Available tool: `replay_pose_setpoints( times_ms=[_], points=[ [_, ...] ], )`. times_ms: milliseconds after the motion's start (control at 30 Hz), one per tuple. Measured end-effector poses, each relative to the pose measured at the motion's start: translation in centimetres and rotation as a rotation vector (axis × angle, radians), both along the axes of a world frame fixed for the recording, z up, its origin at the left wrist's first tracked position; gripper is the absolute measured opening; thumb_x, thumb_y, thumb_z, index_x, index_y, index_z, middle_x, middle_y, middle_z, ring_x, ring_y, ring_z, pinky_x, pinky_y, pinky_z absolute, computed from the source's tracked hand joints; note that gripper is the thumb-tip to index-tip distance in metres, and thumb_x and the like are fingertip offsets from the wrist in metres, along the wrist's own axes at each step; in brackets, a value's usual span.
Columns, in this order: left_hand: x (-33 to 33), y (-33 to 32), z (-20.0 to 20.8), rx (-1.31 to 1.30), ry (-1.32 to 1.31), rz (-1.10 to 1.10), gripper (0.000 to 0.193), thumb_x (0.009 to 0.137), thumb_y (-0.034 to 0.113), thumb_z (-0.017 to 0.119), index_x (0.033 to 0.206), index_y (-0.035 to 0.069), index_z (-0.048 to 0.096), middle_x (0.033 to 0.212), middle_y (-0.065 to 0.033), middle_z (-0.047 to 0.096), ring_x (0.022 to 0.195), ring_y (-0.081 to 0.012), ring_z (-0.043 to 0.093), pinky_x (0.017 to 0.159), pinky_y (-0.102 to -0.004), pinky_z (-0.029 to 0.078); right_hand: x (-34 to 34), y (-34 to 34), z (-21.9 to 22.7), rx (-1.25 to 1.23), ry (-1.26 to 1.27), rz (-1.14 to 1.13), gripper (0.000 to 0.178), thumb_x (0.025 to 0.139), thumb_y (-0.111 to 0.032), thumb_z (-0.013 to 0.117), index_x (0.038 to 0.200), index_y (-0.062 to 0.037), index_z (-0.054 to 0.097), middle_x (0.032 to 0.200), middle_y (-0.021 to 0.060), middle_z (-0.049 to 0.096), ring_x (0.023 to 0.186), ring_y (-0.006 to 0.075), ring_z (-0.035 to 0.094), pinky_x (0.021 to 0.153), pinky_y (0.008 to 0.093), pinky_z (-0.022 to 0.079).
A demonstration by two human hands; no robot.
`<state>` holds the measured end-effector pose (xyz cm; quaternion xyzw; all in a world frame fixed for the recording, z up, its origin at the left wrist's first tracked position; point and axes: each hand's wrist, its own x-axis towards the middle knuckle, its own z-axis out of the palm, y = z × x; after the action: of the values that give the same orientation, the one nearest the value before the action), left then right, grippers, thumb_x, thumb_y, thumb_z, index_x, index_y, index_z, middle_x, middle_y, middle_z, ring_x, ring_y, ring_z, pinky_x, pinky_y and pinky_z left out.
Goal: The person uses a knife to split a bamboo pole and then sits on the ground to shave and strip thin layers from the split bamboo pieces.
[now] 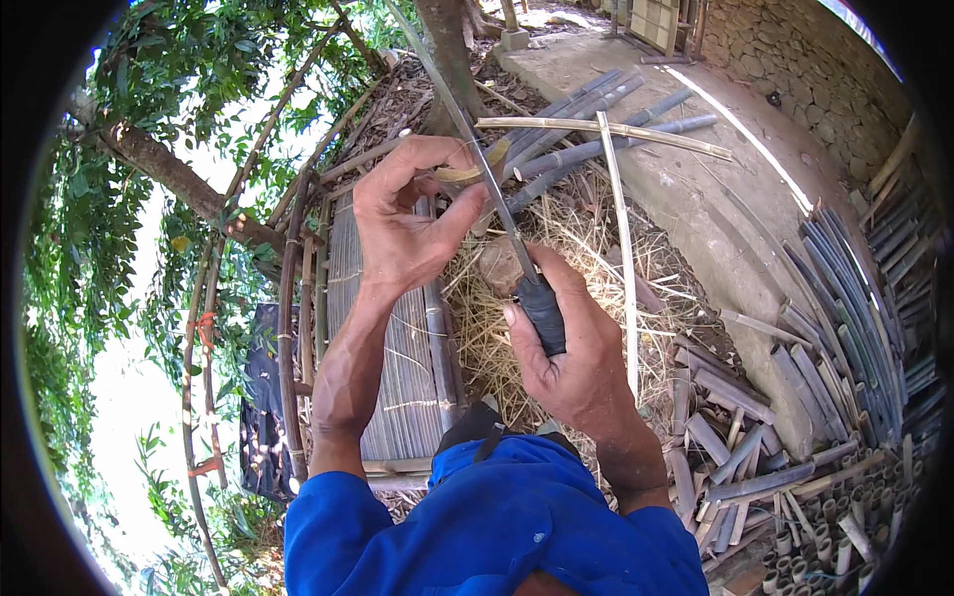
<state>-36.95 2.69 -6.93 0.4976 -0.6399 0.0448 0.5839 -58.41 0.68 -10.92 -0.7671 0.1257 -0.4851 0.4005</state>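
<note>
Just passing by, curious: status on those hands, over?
Right hand gripping knife by its black handle. Left hand pinching thin bamboo strip against the blade. Nothing in the way.

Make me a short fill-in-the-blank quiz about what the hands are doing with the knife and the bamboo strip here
1. The right hand grips the knife by its ____ handle.
2. The left hand pinches a thin bamboo ____ against the blade.
3. The person's sleeves are ____ in colour.
4. Cut bamboo tubes lie stacked on the person's ____ side.

Missing words: black; strip; blue; right
</note>
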Motion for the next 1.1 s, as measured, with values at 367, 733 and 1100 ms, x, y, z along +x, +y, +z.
replay_pose_setpoints(
  times_ms=[367,733,1100],
  points=[
    [-1.4,-2.2,2.2,0.006,0.004,-0.154,0.033,0.077,-0.006,0.074,0.108,-0.001,0.066,0.105,-0.0056,0.068,0.099,-0.0129,0.068,0.088,-0.028,0.057,-1.3,-2.0,0.9,0.063,0.165,-0.103,0.034,0.096,-0.007,0.064,0.125,0.0,0.046,0.085,0.0261,0.064,0.073,0.0456,0.068,0.059,0.0497,0.053],
    [-1.3,-14.8,15.8,-0.321,-0.91,0.338,0.027,0.097,0.022,0.064,0.093,-0.002,0.074,0.08,-0.0166,0.072,0.08,-0.0266,0.071,0.07,-0.0385,0.056,-3.3,-5.1,2.7,0.059,0.322,-0.272,0.033,0.094,-0.011,0.065,0.119,-0.0031,0.045,0.074,0.0255,0.062,0.07,0.0474,0.066,0.059,0.0505,0.047],
    [0.5,-14.6,-2.2,0.306,0.116,-0.682,0.046,0.096,0.046,0.061,0.099,0.003,0.076,0.088,-0.0101,0.074,0.081,-0.025,0.071,0.082,-0.0437,0.054,1.2,-6.6,-10.5,0.22,0.501,-0.212,0.04,0.096,-0.017,0.06,0.128,-0.0008,0.042,0.075,0.0279,0.066,0.069,0.0488,0.067,0.064,0.056,0.053]
  ],
)
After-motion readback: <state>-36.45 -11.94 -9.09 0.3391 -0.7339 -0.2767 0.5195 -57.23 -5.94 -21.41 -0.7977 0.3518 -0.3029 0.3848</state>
